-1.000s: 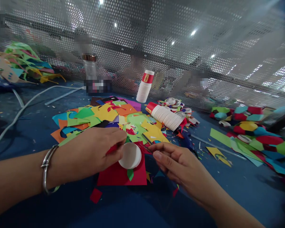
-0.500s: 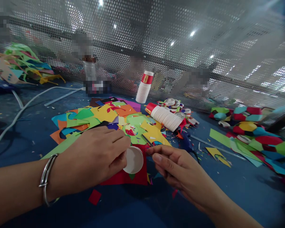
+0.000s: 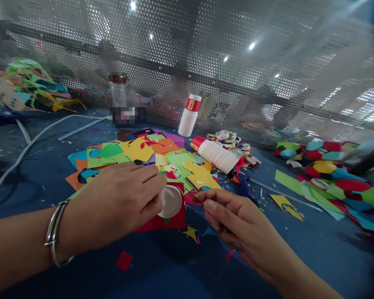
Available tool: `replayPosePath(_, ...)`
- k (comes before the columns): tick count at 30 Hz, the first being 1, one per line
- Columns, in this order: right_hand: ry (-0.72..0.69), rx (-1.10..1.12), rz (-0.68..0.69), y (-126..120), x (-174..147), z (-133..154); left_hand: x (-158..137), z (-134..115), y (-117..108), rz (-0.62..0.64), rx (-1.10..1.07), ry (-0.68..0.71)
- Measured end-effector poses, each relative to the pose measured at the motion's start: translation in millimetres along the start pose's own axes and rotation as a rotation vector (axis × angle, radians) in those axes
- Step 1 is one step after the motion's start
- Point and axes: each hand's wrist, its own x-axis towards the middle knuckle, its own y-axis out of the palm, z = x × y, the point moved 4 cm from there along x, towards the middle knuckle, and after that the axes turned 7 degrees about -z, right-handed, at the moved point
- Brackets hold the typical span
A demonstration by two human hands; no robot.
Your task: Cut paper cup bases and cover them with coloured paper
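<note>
My left hand (image 3: 124, 207), with metal bangles at its wrist, is closed on a white paper cup (image 3: 171, 202) whose round opening faces me. Red paper (image 3: 177, 222) lies around and behind the cup, and a small bit of green shows at the cup's lower edge. Pinched between the thumb and fingers of my right hand (image 3: 233, 220) is a thin dark stick (image 3: 193, 185); its kind is not clear. Its far end points up and left over the coloured scraps, apart from the cup.
Coloured paper scraps (image 3: 137, 149) are heaped beyond my hands. One cup stack (image 3: 189, 118) stands upright; another cup stack (image 3: 218, 153) lies on its side. Paper-covered shapes (image 3: 345, 187) lie at right. A white cable (image 3: 28, 145) crosses the left. Perforated metal mesh (image 3: 162, 50) rises behind.
My left hand, the cup and the red paper have shifted slightly left and up. The gap between the cup and my right hand has widened, and a yellow scrap below is uncovered.
</note>
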Motion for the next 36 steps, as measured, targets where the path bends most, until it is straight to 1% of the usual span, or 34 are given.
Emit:
replayPosePath(4, 0.002, -0.002, 0.006, 0.6, 0.2, -0.4, -0.4, -1.1, -0.4, -0.007, 0.028, 0.007)
replayPosePath(8, -0.008, -0.005, 0.007, 0.4, -0.2, 0.9, -1.1, -0.8, -1.0, 0.016, 0.022, -0.021)
replayPosePath(12, 0.004, -0.008, 0.015, 1.2, -0.6, 0.9, -1.7, -3.4, -3.4, 0.008, 0.007, -0.009)
replayPosePath(15, 0.018, -0.023, 0.021, 2.2, -0.1, 0.0, -2.1, -6.3, -4.3, -0.009, 0.004, 0.016)
replayPosePath(19, 0.025, -0.037, 0.036, 2.6, 0.9, -1.2, -2.4, -12.3, -5.8, -0.062, -0.009, 0.099)
replayPosePath(28, 0.006, -0.075, 0.056, 2.9, 1.0, -2.8, -1.5, -19.2, -3.4, -0.026, -0.076, 0.145)
replayPosePath(36, 0.008, -0.042, 0.083, 3.9, -0.6, -3.2, -1.2, -20.2, -4.8, -0.024, -0.1, 0.161)
